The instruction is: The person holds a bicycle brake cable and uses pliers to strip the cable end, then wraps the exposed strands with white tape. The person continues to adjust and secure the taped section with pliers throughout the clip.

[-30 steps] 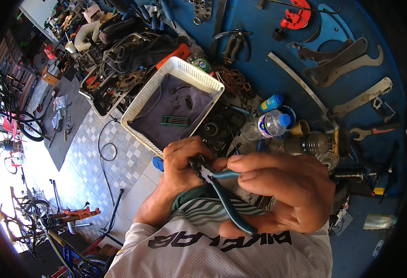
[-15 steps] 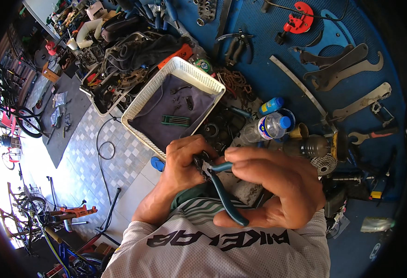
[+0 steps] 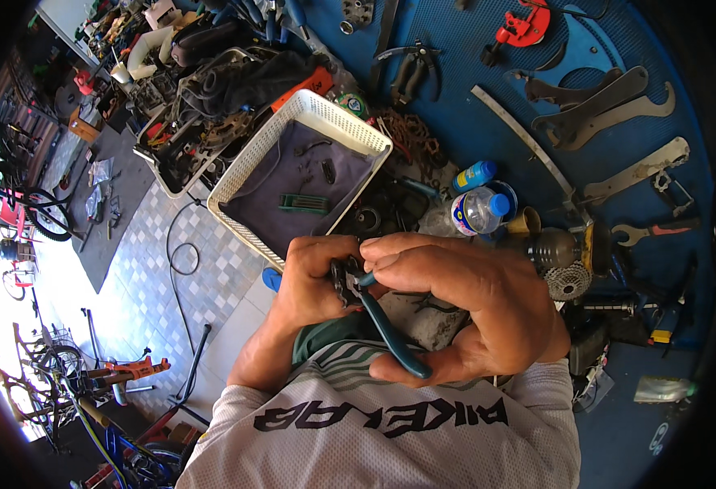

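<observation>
Working pliers one-handed on a bit this small is mostly about bracing, imo. The left hand [image 3: 313, 273] has its fingers curled round a dark metal part [image 3: 343, 281], pinching it just above the lap, slightly left of the picture's center; too covered to say exactly what it is. The right hand [image 3: 488, 306] holds teal-handled pliers [image 3: 387, 330], fingers on the upper handle and thumb on the lower one, which runs out toward 5 o'clock. The handles stand well spread; can't tell if the jaws are really biting or just touching.

I'd keep that left pinch tight and close to the jaws so the part can't twist, and line the jaws up square before squeezing. Squeeze slowly too: a slip would likely go straight into the left fingers. Maybe brace both wrists against the body. Also, the cloth-lined white basket [image 3: 358, 134] sits at 11 o'clock from the hands, so working over it would catch anything that drops.
</observation>
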The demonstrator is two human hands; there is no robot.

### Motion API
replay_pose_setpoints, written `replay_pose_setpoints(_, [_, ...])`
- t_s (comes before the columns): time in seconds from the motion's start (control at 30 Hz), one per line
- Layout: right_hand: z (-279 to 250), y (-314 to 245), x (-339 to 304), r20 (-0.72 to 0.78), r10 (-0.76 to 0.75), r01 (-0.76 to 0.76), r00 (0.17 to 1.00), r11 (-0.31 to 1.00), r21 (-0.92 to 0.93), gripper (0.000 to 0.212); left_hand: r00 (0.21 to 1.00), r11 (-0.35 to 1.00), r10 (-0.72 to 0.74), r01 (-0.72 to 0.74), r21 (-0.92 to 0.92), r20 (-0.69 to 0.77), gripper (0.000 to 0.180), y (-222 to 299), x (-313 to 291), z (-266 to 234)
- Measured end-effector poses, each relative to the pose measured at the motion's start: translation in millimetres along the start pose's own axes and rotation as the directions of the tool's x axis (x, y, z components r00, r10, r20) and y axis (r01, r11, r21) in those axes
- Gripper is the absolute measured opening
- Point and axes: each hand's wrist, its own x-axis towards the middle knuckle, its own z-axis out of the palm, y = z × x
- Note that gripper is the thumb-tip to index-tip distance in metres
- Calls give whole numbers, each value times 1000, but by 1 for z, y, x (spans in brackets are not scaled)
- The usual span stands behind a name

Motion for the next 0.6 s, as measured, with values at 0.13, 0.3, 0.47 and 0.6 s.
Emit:
replay_pose_setpoints(0.13, [-2, 2, 1, 16, 36, -37, 999, 998, 51, 72, 999, 999, -29, 30, -43, 16, 29, 0, -1, 0])
replay_pose_setpoints(0.3, [-8, 7, 5, 87, 21, -33, 996, 991, 131, 71, 996, 988, -49, 59, -143, 70, 28, 4, 2, 1])
replay_pose_setpoints(0.47, [-9, 11, 6, 95, 26, -41, 995, 987, 156, 76, 992, 988, -80, 92, -120, 100, 28, 7, 4, 0])
replay_pose_setpoints(0.6, [-6, 5, 2, 30, 76, -80, 997, 986, 149, 88, 999, 998, -53, 54, -32, 12, 27, 3, 5, 1])
